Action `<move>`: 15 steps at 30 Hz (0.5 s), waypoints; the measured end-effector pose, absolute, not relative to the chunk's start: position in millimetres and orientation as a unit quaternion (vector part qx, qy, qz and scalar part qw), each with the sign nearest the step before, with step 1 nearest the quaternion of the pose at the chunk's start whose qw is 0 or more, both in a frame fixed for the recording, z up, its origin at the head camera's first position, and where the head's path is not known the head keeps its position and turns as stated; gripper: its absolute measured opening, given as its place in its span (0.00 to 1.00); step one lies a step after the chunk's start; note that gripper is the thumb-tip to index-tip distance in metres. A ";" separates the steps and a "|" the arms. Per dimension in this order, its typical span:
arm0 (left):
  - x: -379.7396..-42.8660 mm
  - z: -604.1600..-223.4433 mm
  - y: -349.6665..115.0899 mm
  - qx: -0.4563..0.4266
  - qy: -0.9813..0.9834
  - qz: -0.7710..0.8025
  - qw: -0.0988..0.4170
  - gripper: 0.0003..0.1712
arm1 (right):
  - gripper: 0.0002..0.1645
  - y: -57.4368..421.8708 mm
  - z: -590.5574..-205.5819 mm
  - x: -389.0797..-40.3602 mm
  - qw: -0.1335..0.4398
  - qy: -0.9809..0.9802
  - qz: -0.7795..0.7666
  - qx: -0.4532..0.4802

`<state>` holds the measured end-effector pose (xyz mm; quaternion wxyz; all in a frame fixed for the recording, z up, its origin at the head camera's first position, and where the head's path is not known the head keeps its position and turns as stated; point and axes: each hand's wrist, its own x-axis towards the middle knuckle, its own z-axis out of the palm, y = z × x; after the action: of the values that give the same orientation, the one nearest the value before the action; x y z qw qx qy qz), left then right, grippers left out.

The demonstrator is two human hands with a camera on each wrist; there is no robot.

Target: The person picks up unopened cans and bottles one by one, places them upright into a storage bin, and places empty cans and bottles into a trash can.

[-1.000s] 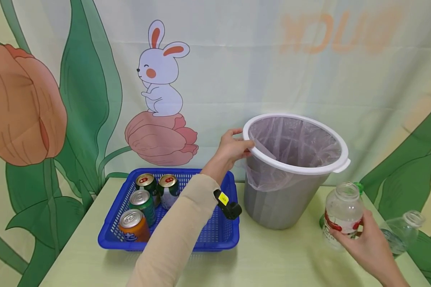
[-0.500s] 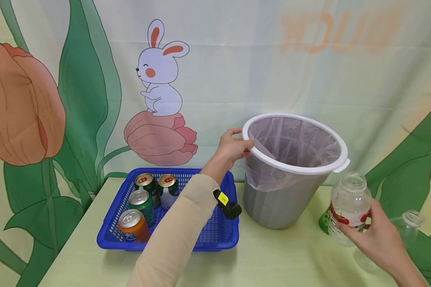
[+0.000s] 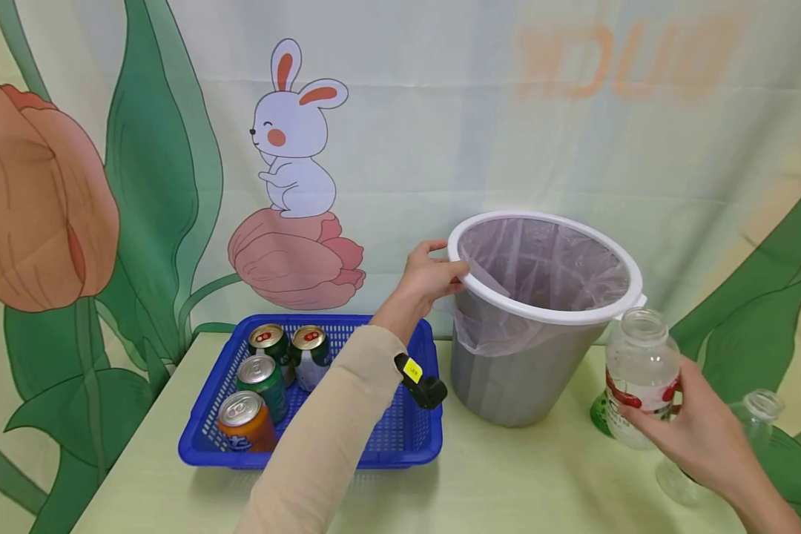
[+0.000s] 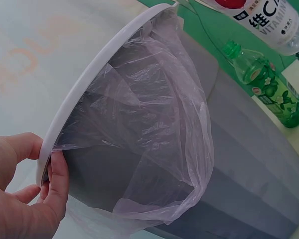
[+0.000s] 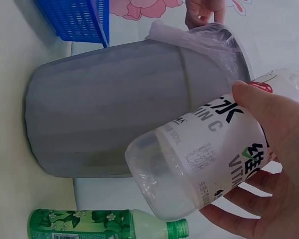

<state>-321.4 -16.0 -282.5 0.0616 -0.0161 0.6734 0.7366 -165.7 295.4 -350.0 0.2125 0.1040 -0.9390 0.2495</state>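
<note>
— Behind the pale green table (image 3: pixel 507 482), a curtain (image 3: pixel 407 148) printed with tulips and a white rabbit hangs in front of you. What stands on the surface?

— A grey bin (image 3: pixel 521 371) with a white rim (image 3: pixel 541 315), right of centre, its thin see-through liner (image 3: pixel 541 263) folded over the edge. Your left hand (image 3: pixel 427 278) pinches that rim on its left side.

— And your right hand (image 3: pixel 710 437)?

— Its thumb and fingers curl round a label bottle (image 3: pixel 641 393), clear with a white label and red print (the word VITAMIN shows in the left wrist view). You hold it above the table, outside the bin, to its right, mouth upward.

— What is near it?

— A green bottle (image 5: pixel 89 224) stands behind it; a second clear bottle (image 3: pixel 764 408) is partly hidden by your right hand.

— And on your left?

— A blue basket (image 3: pixel 407 455), crossed by your sleeve (image 3: pixel 340 423). Inside: an orange can (image 3: pixel 248 426) in front, a green can (image 3: pixel 265 378) behind it, two gold-topped cans (image 3: pixel 310 352) at the back.
</note>
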 end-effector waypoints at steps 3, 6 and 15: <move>-321.3 -282.9 -16.3 -0.017 0.672 0.737 0.061 0.35 | 0.49 293.6 -345.2 -166.5 0.218 -0.936 0.251 0.111; -321.4 -283.1 -16.4 -0.017 0.673 0.737 0.061 0.35 | 0.51 292.6 -339.0 -166.6 0.221 -0.936 0.248 0.118; -321.9 -283.0 -16.9 -0.014 0.673 0.737 0.061 0.36 | 0.54 290.6 -314.4 -169.7 0.209 -0.947 0.216 0.117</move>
<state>-321.9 -16.9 -283.0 0.0613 -0.0144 0.6725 0.7374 -169.7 290.6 -314.4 0.2089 0.1172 -0.9465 0.2162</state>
